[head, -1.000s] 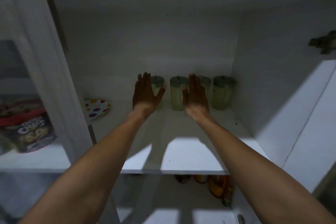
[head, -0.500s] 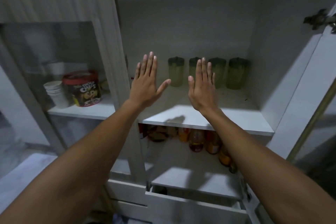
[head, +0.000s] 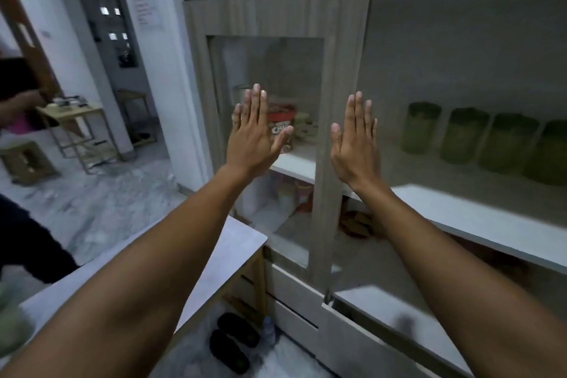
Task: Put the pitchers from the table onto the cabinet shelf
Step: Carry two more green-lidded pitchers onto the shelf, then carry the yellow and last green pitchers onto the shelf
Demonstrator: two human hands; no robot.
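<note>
Several green lidded pitchers [head: 423,127] stand in a row at the back of the white cabinet shelf [head: 478,218] on the right. My left hand [head: 254,135] is raised flat in front of the closed glass cabinet door, fingers together and pointing up, holding nothing. My right hand [head: 357,144] is held up the same way, level with the shelf's left end and well left of the pitchers, also empty. A grey table top [head: 227,255] lies under my left forearm; no pitcher shows on it.
Behind the glass door [head: 267,95] sits a red cereal tub [head: 280,126]. Below the shelf a drawer [head: 368,304] stands partly pulled out. Black sandals [head: 233,344] lie under the table. A person [head: 18,120] stands far left near a small wooden table [head: 73,113].
My hands have drawn back from the pitchers on the shelf and stay flat and empty. The view has swung left and away, so the pitchers now sit at the right.
</note>
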